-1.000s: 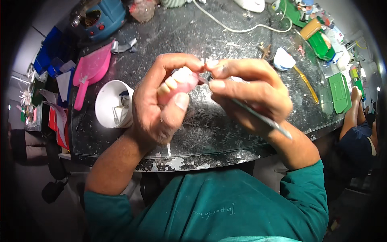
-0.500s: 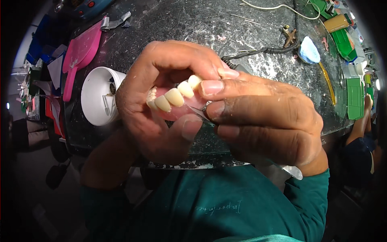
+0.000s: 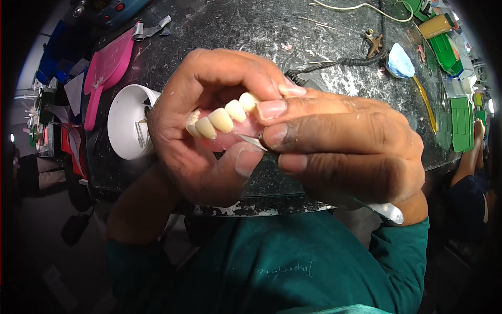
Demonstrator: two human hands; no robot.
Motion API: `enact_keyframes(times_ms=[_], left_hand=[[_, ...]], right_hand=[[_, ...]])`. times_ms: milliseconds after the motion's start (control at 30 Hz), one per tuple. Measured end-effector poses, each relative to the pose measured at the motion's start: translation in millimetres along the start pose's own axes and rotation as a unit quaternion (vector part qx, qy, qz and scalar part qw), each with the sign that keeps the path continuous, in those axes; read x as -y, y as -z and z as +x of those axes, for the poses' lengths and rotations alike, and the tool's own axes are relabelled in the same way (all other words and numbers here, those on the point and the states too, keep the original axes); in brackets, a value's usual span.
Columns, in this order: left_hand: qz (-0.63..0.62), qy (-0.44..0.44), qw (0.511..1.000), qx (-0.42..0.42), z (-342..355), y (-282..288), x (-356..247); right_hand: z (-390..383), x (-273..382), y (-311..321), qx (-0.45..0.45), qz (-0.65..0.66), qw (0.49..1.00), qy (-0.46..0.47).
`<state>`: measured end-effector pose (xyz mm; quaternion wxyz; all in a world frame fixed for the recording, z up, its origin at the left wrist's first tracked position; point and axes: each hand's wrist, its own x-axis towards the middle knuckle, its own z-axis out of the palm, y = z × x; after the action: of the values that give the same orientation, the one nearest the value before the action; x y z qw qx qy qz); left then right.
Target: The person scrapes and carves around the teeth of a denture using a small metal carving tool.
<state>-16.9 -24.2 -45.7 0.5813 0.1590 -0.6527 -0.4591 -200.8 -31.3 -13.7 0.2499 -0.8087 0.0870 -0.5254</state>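
In my left hand is a denture with a pink base and a curved row of cream teeth. The fingers wrap over its far side while the thumb presses near its lower rim. A thin metal carver is pinched in my right hand. Its pointed blade lies against the pink base just below the front teeth, close to my left thumbtip. The carver's broad spoon-like end comes out below my right hand, near the wrist; its middle is hidden by the fingers. My right index fingertip rests on the denture's right end.
A white tub holding metal tools stands left of my hands, beside a pink dustpan. Farther right lie a black coiled cord, a blue lump and a yellow-handled tool. Green bins line the right edge.
Both hands and the denture have shifted slightly left. The carver has tilted, so more of its blade shows and its spoon end sits farther right and higher.
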Motion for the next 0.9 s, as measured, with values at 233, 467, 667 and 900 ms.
enact_keyframes(times_ms=[233, 467, 667, 900], left_hand=[[0.015, 0.001, 1.000, 0.000, 0, 2, -3], [0.036, 0.000, 0.999, 0.009, -1, 5, -4], [0.028, 0.006, 1.000, 0.004, 0, 3, -3], [0.033, -0.005, 0.999, 0.016, -5, 9, -3]], right_hand=[[1, -5, 2, 0.018, -0.006, 0.999, 0.030], [2, 1, 2, 0.022, -0.008, 1.000, 0.003], [3, 7, 2, 0.022, -0.029, 0.999, -0.029], [4, 14, -11, -0.019, -0.039, 0.998, -0.042]])
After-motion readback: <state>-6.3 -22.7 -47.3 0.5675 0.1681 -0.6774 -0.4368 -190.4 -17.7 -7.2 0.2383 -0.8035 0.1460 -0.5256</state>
